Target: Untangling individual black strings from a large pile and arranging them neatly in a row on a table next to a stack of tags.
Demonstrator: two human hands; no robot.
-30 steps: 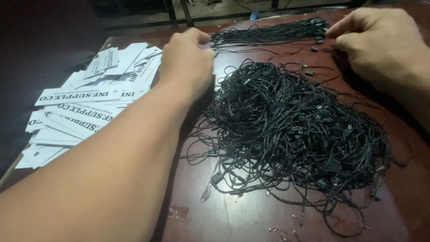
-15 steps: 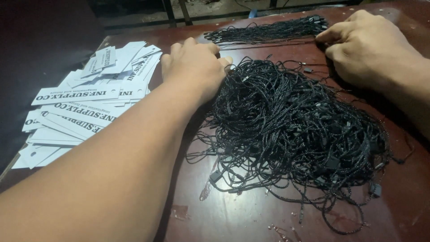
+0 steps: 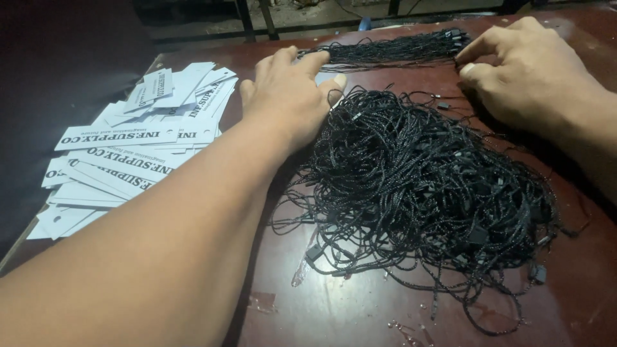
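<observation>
Both hands on cord heap [image 3: 418, 186]; rt wrist cut off.

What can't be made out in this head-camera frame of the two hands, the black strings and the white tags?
- Left hand: palm faces down, so any string under it is hidden.
- Right hand: fingertips meet at the end of the straightened string bundle; the grip on a strand is too small to confirm.
- Tangled string pile: single strands cannot be separated.
- White tags: lower ones covered by those above and the left forearm.
- Table: cut off by the frame edges.
</observation>
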